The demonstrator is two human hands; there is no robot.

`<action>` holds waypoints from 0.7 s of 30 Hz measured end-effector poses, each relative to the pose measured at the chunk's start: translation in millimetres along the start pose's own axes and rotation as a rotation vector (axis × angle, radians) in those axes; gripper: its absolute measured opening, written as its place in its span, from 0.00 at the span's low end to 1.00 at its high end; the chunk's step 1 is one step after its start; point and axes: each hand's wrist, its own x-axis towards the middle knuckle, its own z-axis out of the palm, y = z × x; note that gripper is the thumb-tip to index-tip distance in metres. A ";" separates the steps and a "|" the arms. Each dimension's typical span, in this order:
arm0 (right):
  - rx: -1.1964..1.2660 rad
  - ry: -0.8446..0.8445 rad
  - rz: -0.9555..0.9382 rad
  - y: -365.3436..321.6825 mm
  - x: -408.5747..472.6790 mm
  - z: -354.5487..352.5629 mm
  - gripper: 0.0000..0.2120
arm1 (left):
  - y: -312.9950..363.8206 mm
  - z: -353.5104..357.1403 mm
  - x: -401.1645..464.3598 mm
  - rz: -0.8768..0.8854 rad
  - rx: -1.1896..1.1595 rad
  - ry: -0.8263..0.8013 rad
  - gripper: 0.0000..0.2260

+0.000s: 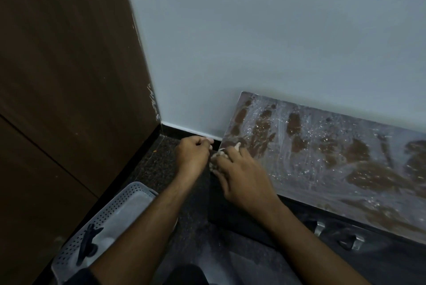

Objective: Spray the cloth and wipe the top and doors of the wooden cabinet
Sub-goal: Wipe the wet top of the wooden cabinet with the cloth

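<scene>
— Where do we stand with the low brown wooden cabinet?

— We look down on it from above. Its flat top runs along the pale grey-blue wall, and the surface is dusty grey with wet streaks, droplets and darker brown patches where the wood shows through. Below the top edge we see its dark front with two small metal handles.

— And the cloth?

— We hold a small crumpled whitish cloth right at the near left corner of the cabinet top. Our right hand lies over it with fingers curled round it, pressing it on that corner. Only a little of the cloth shows past the fingers.

— What about the other hand?

— Our left hand is just beside the right one, closed into a loose fist, its fingertips meeting the edge of the cloth. We cannot tell for sure whether it pinches the cloth or only touches it.

— Anything else near us?

— A perforated light grey plastic basket sits on the dark speckled floor at lower left, with a dark trigger spray head lying inside. A tall dark brown wooden panel fills the left side.
</scene>
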 end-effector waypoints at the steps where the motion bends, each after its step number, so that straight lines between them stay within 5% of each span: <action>1: -0.003 0.001 0.023 6.5 -0.5 -1.5 0.14 | 0.0 2.0 2.5 -0.001 0.002 -0.022 0.08; 5: -0.036 0.036 0.165 8.4 20.7 -3.5 0.13 | 0.3 6.6 9.0 -0.002 0.010 -0.036 0.07; 11: 0.032 -0.007 0.021 -0.6 4.5 0.9 0.14 | -2.7 5.7 17.9 -0.004 -0.020 -0.002 0.07; 21: 0.001 0.019 0.180 20.4 28.1 -4.8 0.17 | 2.9 24.9 9.9 0.037 0.022 -0.021 0.07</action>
